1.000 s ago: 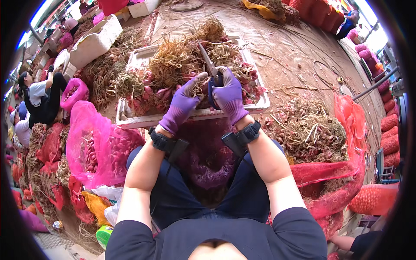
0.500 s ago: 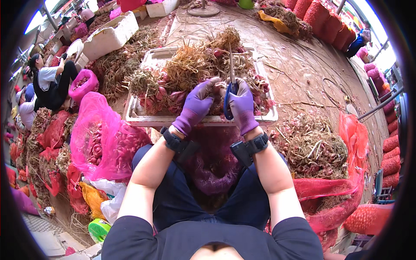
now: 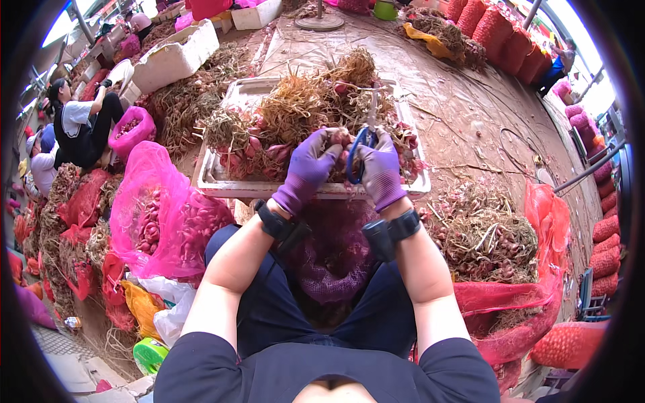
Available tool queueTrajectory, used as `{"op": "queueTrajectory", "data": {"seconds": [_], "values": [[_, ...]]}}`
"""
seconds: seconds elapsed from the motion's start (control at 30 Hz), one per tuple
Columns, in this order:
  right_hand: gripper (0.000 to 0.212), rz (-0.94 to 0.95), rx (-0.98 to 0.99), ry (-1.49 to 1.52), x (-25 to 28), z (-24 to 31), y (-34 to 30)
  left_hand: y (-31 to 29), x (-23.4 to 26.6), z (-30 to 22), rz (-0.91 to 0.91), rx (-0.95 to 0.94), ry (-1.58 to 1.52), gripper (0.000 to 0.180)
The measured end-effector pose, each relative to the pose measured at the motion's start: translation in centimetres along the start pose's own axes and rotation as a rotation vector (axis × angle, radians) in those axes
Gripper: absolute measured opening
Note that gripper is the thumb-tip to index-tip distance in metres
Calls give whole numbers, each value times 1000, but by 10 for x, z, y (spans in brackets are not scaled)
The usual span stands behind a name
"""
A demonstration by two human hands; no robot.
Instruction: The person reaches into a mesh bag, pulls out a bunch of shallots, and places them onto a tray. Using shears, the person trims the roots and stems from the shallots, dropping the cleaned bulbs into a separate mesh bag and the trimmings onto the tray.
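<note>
A white foam tray [image 3: 309, 189] lies before me, heaped with shallots [image 3: 295, 104] that have dry, straw-like tops and roots. My left hand [image 3: 306, 171], in a purple glove, is closed round a small pinkish shallot bulb [image 3: 341, 137] over the tray's near side. Blue-handled scissors [image 3: 353, 164] are gripped in my gloved right hand [image 3: 381, 168], close beside that bulb. Their blades point away from me over the heap. Whether the blades touch the bulb is hard to tell. Below the tray, between my knees, hangs a purple mesh bag [image 3: 332, 282].
A pink mesh bag of shallots [image 3: 149, 221] stands at my left, near a white plastic bag [image 3: 176, 305]. Untrimmed shallots [image 3: 487, 235] lie in an opened red net [image 3: 500, 295] at my right. Another person [image 3: 80, 121] sits at the far left. Full red sacks [image 3: 494, 33] line the back right.
My right hand has shifted slightly right and nearer with the scissors, whose blades have swung a little to the right. My left hand stays almost in place with the bulb.
</note>
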State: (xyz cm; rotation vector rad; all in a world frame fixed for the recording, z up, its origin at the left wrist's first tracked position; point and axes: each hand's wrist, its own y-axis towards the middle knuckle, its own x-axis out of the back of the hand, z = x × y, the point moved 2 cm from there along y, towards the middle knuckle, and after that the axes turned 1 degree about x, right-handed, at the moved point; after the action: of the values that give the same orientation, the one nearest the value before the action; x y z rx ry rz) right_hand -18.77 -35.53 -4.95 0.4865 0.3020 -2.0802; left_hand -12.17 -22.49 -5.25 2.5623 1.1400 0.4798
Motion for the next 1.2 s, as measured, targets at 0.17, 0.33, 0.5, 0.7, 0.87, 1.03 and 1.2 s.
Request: {"op": "queueTrajectory", "data": {"seconds": [0.17, 0.33, 0.5, 0.7, 0.87, 1.03, 1.2], "values": [[34, 94, -136, 294, 9, -1, 4, 1, 1, 21, 78, 366, -751, 28], [38, -131, 281, -337, 20, -11, 24, -1, -2, 35, 228, 270, -855, 28], [28, -7, 214, -160, 11, 6, 13, 7, 8, 19, 120, 257, -508, 33], [35, 180, 280, -354, -6, 2, 4, 3, 4, 19, 28, -27, 79, 51], [35, 225, 186, -239, -5, 7, 3, 4, 6, 21, 52, 33, 72, 42], [37, 215, 176, -247, -4, 8, 2, 0, 1, 18, 22, 57, -42, 37], [35, 163, 142, -157, 0, 4, 4, -1, -3, 33, -96, 18, 66, 36]]}}
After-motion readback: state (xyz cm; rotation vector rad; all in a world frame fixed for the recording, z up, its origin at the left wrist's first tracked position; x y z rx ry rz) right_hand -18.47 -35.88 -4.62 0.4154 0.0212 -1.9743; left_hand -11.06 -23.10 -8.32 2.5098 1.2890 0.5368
